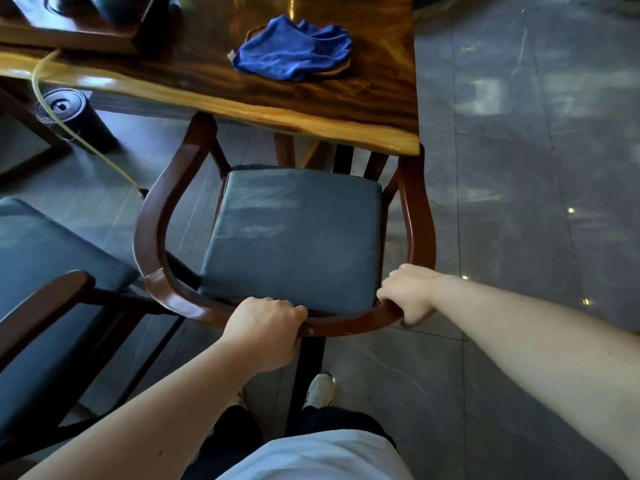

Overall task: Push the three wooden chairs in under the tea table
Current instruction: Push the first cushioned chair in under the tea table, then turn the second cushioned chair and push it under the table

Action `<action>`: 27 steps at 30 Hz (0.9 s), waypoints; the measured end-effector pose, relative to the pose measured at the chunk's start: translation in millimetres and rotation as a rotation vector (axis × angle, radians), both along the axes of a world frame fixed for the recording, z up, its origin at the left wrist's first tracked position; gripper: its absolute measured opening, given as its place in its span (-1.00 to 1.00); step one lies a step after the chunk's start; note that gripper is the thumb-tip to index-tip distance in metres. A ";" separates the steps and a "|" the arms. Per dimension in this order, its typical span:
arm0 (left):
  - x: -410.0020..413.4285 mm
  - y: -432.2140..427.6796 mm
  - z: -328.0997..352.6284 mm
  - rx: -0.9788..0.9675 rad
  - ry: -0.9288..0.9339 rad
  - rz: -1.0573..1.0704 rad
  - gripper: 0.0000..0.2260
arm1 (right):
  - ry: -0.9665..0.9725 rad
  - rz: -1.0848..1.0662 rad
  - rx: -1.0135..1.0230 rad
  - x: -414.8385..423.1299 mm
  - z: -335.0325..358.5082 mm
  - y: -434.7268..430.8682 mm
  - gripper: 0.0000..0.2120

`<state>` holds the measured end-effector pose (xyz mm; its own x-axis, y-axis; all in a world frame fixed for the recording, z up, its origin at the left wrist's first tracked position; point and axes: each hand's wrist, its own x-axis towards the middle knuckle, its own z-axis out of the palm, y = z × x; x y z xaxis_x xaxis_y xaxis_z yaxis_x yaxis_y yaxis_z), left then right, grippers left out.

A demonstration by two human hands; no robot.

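Observation:
A wooden chair [154, 216] with a curved backrest and a dark blue seat cushion stands right in front of me. Its front end and the tips of its arms sit under the edge of the tea table [214, 88]. My left hand [265, 332] grips the curved backrest near its middle. My right hand [407, 292] grips the same rail at its right bend. A second wooden chair [45, 299] with the same blue cushion stands at the lower left, away from the table. No third chair shows.
A blue cloth [294, 51] lies on a wooden saucer on the table top. A dark cylindrical bin [74, 117] stands on the floor under the table, with a yellowish hose [69, 129] running past it. Grey tiled floor [519, 188] spreads to the right.

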<state>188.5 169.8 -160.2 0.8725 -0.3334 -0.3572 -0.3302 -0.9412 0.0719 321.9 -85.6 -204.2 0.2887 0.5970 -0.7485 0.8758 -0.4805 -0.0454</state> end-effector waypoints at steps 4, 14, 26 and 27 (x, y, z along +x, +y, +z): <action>-9.7 13.7 10.0 -0.096 -0.076 0.002 -0.71 | 0.130 -0.085 0.225 -19.0 13.0 18.7 -0.17; -81.4 123.4 40.0 0.047 -0.290 0.227 -0.33 | 0.043 0.069 0.554 -51.6 66.1 142.4 -0.04; -162.8 284.8 48.8 0.128 -0.236 0.677 -0.33 | -0.003 0.283 0.645 -84.9 88.2 369.6 -0.15; -171.0 299.1 47.1 0.133 -0.227 0.696 -0.32 | 0.004 0.299 0.646 -89.7 87.1 387.3 -0.15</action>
